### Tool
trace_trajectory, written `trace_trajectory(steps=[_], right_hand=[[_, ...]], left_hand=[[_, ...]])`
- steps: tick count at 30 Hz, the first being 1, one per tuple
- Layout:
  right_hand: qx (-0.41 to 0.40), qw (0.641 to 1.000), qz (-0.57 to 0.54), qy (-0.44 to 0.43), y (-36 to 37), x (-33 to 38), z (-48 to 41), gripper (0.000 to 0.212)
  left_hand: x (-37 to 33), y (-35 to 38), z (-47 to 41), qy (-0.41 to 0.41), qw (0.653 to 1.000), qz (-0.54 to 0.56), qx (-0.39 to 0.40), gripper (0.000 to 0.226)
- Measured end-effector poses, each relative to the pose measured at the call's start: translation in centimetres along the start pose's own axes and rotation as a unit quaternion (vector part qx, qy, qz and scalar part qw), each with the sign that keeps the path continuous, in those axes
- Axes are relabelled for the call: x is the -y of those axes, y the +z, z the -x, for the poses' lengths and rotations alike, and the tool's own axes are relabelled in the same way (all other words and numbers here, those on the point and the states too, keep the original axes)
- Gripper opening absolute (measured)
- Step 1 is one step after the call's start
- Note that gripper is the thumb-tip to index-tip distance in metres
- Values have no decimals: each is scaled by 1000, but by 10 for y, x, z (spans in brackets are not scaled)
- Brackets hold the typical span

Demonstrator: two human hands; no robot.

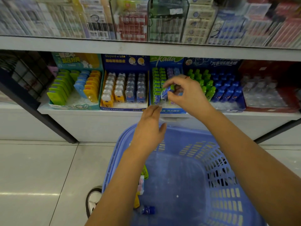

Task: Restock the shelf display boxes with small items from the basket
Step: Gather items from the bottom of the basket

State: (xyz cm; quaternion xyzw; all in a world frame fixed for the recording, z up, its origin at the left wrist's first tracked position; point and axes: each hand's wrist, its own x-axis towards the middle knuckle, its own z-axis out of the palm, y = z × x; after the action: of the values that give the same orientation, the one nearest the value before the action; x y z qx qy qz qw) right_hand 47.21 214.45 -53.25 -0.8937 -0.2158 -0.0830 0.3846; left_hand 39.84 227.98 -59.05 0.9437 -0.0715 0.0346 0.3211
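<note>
Two hands are at work: our right hand [184, 92] pinches a small blue item [167, 93] over the green-and-blue display box [172, 110] near the shelf's [97, 111] front edge, while our left hand [149, 129] hovers spread and empty above the basket's [112, 160] far rim. We think a crooked push could topple the packed green rows [157, 82] beside it, or drop the piece into the wrong column.

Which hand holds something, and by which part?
The right hand pinches a small blue packet by its right end; the left hand is open, empty.
</note>
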Motion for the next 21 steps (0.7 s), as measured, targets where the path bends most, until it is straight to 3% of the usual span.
trace_trajectory(steps=[5,10,21], right_hand=[[7,998,-28,52,-7,-8,-10,10],[12,999,30,37,-10,-7,-16,29],[100,983,151,-27,5,-11,-31,23]], left_hand=[[2,2,-2,13,999,-42,3,61],[1,4,-3,9,998,-56,14,63],[2,2,-3,24,997,-66,28,65]])
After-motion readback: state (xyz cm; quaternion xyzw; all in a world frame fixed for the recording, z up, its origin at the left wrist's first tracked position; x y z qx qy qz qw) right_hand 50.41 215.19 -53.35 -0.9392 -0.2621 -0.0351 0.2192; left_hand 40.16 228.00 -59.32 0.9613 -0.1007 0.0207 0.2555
